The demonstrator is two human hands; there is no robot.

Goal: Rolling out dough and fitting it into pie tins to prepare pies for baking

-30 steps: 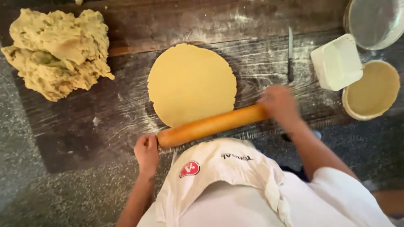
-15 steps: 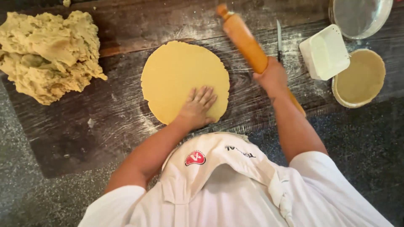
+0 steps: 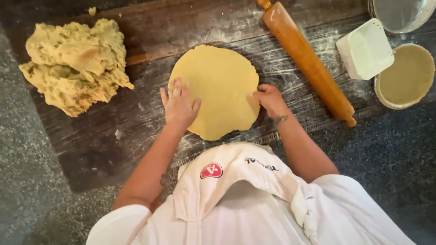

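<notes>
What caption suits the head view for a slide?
Both hands, left and right, rest on a dough round; rolling pin lies aside.

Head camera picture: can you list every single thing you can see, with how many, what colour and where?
Flat round sheet of rolled dough: one, pale yellow, middle of the board.
Big lumpy heap of raw dough: one, yellowish tan, left end of the board.
Long wooden rolling pin: one, orange-brown, lying slanted to the right of the sheet, no hand on it.
Square plastic tub: one, white, right of the pin.
Round dish lined with dough: one, pale yellow, right edge.
Round clear bowl: one, see-through, top right corner.
Floured wooden board: one, dark brown, under everything.
White cloth cap: one, bottom centre.
Left hand: flat on the sheet's left edge.
Right hand: fingers on the sheet's right edge.
</notes>
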